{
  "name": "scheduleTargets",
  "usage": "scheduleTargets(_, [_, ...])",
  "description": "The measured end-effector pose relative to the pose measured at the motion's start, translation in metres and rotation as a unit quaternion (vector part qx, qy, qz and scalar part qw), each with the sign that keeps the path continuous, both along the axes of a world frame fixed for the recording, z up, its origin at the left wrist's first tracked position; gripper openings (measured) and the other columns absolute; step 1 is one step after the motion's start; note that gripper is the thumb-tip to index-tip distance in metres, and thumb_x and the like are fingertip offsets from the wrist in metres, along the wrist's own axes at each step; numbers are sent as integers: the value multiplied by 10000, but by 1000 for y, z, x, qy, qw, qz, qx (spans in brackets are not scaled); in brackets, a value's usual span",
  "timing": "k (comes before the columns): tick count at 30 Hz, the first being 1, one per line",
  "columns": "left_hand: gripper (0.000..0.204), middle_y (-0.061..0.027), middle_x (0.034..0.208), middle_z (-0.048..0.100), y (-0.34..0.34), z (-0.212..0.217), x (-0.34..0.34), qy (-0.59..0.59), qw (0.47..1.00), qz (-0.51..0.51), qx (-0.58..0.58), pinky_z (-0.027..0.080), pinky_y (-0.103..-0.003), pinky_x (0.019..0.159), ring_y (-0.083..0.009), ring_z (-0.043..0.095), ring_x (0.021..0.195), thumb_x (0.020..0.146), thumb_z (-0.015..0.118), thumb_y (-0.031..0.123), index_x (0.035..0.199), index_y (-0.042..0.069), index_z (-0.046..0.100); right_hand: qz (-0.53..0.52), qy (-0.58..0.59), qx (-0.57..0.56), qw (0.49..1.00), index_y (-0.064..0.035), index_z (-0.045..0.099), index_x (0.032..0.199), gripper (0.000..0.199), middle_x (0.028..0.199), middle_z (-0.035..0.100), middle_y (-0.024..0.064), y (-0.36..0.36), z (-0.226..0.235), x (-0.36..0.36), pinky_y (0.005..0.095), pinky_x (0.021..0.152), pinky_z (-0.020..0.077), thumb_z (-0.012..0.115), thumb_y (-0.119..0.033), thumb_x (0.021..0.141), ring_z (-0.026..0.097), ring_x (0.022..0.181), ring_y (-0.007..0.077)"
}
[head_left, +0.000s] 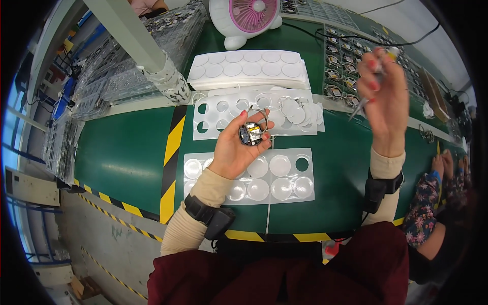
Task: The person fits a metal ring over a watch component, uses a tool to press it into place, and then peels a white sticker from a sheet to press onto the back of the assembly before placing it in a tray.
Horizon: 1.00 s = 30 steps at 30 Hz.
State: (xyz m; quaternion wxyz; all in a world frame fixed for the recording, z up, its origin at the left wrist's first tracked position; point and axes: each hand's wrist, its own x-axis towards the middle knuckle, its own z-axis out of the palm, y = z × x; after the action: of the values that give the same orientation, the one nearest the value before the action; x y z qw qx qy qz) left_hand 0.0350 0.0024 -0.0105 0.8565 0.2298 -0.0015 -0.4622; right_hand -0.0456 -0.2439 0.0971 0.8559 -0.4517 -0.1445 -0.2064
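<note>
My left hand (236,145) holds a small round electronic module (250,133), palm up over the bench. A thin wire loop (265,122) rises from the module. My right hand (385,91) is raised at the right, closed around slim metal tweezers (358,109) that point down to the left. Something small and whitish-yellow (393,52) shows at its fingertips, too blurred to name. Below my left hand lies a clear sheet (310,195) of round white stickers, one spot bare. Behind it is a partly used sheet (212,114), with loose round discs (292,111) piled on its right part.
A stack of white sticker sheets (246,76) sits farther back, before a white and pink fan (244,23). Trays of modules (340,73) line the back right; a post (129,40) and stacked clear trays (122,66) stand left. A co-worker's hands (442,165) are at the far right.
</note>
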Motion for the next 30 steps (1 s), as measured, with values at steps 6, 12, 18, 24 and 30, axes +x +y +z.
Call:
scheduleTargets(6, [447, -145, 1005, 524, -2, 2, 0, -19, 1000, 9, 16, 450, -290, 695, -168, 493, 742, 890, 469, 311, 1178, -32, 461, -173, 73, -189, 964, -22, 521, 990, 185, 845, 568, 25, 15, 9, 3, 161, 476, 294, 509, -156, 864, 384, 580, 37])
scheduleTargets(12, [437, -139, 1012, 531, -1, -1, 0, -15, 999, 30, 30, 449, -290, 692, -162, 491, 732, 889, 470, 309, 1179, -18, 470, -184, 141, -492, 839, -6, 541, 1013, 260, 883, 642, 76, 44, -73, 63, 201, 568, 413, 612, -35, 764, 520, 663, 67])
scheduleTargets(18, [441, -134, 1008, 534, -4, 1, -3, -22, 998, 39, 42, 449, -290, 692, -161, 491, 732, 889, 471, 313, 1187, -12, 468, -178, 190, -532, 806, 21, 588, 854, 179, 786, 594, 92, 46, -89, 78, 260, 595, 431, 659, -84, 727, 535, 659, 136])
scheduleTargets(24, [462, -149, 1052, 521, -1, -3, 0, -34, 998, 27, 43, 453, -289, 706, -173, 497, 756, 892, 457, 317, 1224, -3, 441, -253, 163, -604, 738, 45, 609, 782, 187, 758, 547, 100, 40, -98, 81, 289, 616, 430, 669, -121, 722, 536, 666, 195])
scheduleTargets(30, [430, -128, 1008, 525, -4, 2, -2, -34, 998, 34, 52, 450, -288, 694, -155, 488, 733, 893, 460, 310, 1192, 0, 464, -281, 144, -580, 751, 8, 630, 826, 237, 798, 545, 114, 32, -103, 85, 312, 627, 422, 673, -206, 732, 539, 702, 235])
